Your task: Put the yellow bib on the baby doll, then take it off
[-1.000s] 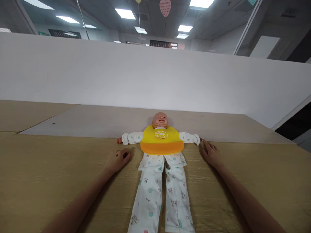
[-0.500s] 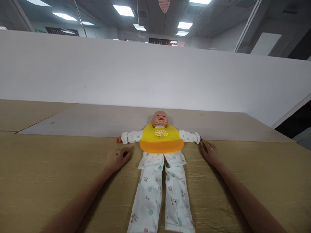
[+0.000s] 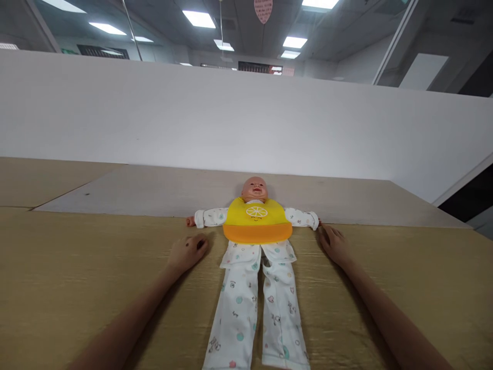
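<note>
A baby doll (image 3: pixel 254 189) lies on its back in the middle of the table, head away from me and arms spread. It wears a yellow bib (image 3: pixel 256 211) with an orange lower pocket, a citrus-slice print and a smiling face. Under the bib are a white patterned top (image 3: pixel 279 252) and matching trousers (image 3: pixel 236 308). My left hand (image 3: pixel 188 252) rests on the table below the doll's arm on the left, fingers curled in loosely and holding nothing. On the other side, my right hand (image 3: pixel 334 242) lies with fingers extended by the doll's hand; whether they touch I cannot tell.
The table (image 3: pixel 77 267) has a wood-coloured top, with a greyish panel (image 3: pixel 162 190) across its far part. Behind it stands a low white wall (image 3: pixel 246 123) with glass above. A pink paper tag (image 3: pixel 263 10) hangs at the top.
The view has shifted very slightly, so everything appears a little further right. Both hands and the doll keep their places.
</note>
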Motion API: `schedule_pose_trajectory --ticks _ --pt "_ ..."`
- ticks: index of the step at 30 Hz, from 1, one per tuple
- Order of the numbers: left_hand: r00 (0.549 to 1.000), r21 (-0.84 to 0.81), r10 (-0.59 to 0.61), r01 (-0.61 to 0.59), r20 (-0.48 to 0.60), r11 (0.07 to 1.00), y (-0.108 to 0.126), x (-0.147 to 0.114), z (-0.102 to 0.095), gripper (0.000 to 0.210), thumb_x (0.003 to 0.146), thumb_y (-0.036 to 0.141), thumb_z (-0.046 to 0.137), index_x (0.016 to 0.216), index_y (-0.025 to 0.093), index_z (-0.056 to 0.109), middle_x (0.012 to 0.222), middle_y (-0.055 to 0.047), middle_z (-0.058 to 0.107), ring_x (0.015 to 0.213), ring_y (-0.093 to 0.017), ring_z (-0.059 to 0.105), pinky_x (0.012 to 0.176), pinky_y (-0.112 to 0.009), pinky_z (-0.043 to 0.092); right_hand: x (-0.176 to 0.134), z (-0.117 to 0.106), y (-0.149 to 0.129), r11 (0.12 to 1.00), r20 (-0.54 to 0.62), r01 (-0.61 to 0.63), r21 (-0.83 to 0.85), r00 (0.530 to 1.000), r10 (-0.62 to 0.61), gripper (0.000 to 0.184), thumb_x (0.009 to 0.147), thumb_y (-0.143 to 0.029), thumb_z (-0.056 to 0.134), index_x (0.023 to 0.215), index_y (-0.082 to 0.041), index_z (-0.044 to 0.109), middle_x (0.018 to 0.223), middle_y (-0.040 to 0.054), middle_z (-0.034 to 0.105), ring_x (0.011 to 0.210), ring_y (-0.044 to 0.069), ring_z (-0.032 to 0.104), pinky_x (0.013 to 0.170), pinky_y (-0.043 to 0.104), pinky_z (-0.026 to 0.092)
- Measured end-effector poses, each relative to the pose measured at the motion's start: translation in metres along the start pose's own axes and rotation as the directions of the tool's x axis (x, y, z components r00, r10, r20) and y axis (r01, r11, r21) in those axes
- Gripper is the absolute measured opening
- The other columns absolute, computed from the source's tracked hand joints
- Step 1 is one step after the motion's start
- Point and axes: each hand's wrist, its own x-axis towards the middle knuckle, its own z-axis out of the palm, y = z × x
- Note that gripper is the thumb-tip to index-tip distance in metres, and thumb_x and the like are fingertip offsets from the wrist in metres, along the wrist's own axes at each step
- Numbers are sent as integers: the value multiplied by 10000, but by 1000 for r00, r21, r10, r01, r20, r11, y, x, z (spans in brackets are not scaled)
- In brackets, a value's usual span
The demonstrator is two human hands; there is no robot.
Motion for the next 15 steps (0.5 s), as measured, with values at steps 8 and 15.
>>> schedule_pose_trajectory --ticks 8,15 --pt "1000 -1 1 -1 8 1000 4 -2 -4 340 895 381 358 827 206 643 808 -66 696 763 -220 631 621 -277 359 -3 -4 1 964 -62 -263 28 962 265 334 808 -269 447 1081 -95 530 931 140 616 837 224 578 734 317 448" --pt "999 29 -34 33 15 999 3 -2 -2 336 900 390 361 847 215 643 852 -66 711 806 -227 648 629 -276 364 -5 -5 1 960 36 -252 124 968 250 296 819 -265 438 1056 -104 510 799 79 607 708 171 546 647 268 383"
